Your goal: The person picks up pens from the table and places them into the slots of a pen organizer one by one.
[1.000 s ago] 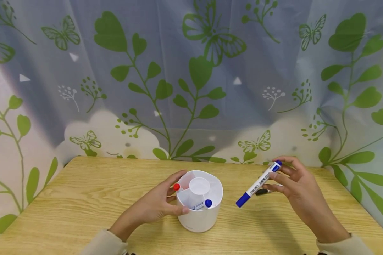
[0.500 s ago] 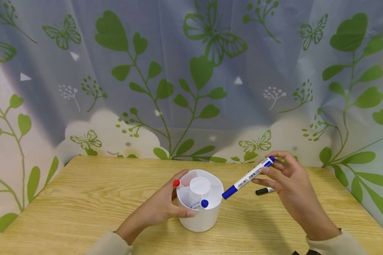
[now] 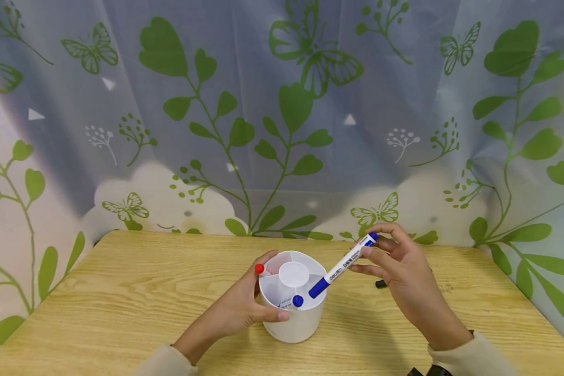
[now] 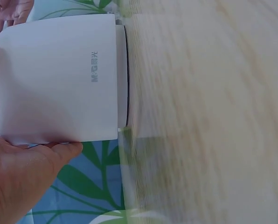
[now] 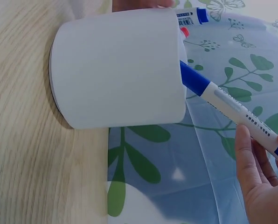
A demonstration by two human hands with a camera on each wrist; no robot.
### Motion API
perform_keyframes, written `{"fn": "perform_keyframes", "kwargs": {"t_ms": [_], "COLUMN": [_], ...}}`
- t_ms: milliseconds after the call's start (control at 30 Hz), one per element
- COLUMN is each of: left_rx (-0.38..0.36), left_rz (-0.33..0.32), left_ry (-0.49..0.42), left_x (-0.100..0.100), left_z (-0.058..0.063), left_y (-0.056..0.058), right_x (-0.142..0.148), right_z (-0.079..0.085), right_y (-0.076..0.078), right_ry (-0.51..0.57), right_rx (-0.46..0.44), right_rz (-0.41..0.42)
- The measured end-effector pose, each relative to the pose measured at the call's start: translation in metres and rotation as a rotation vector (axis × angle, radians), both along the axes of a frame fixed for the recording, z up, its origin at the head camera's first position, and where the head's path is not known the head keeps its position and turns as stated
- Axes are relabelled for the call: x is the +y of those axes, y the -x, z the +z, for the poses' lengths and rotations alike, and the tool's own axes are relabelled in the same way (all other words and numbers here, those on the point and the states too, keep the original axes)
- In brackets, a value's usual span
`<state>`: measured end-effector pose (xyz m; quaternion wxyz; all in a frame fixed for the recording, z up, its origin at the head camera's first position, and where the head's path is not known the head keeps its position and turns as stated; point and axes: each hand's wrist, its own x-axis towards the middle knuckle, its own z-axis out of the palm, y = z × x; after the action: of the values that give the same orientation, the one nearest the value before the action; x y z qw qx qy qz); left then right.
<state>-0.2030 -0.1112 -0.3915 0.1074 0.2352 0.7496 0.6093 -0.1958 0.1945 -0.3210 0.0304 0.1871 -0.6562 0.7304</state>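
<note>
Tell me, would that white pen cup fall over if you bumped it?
Probably not easily. The cup looks wide and short with a flat base on the table, so it should stand steady. The left hand grips its side too. It looks like thin plastic, so it is likely light and might slide if pushed hard.

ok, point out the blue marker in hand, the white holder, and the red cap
blue marker (image 3: pixel 343 265), head view, middle of its white barrel
white holder (image 3: pixel 293 324), head view, front outer wall
red cap (image 3: pixel 260 269), head view, top of the cap at the holder's left rim
</note>
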Motion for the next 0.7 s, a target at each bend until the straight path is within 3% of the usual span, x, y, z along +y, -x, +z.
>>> {"fn": "perform_keyframes", "kwargs": {"t_ms": [700], "left_rx": [-0.017], "left_rz": [0.013], "left_ry": [-0.001], "left_x": [0.001], "left_z": [-0.002], "left_y": [0.002], "right_x": [-0.026], "right_z": [-0.012], "right_y": [0.005], "right_ry": [-0.174], "right_rx": [-0.065], "right_rz": [-0.052]}}
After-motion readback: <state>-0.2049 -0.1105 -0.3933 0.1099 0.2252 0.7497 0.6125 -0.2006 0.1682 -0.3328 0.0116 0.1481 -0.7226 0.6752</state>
